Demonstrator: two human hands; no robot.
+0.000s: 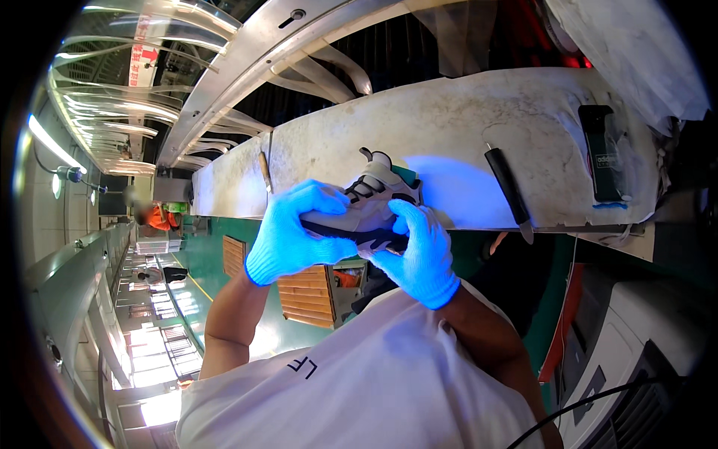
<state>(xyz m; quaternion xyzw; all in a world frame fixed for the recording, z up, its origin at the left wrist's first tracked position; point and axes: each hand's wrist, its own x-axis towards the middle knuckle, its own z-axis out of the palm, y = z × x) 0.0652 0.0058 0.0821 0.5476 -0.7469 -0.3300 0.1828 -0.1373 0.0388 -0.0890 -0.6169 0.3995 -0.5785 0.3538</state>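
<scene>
Both my hands wear bright blue gloves and grip a grey sneaker (372,200) with black laces and a dark sole, held above the front edge of a stained white workbench (464,120). My left hand (293,228) wraps the shoe's left end, fingers curled over the upper. My right hand (419,251) clasps the right end from below, thumb on the upper. A patch of blue light falls on the bench just behind the shoe.
A black-handled knife (508,191) lies on the bench to the right, a black flat case (600,153) further right. A thin brown tool (265,170) lies on the left part. A wooden pallet (307,293) stands on the green floor. A person in orange (158,217) is far left.
</scene>
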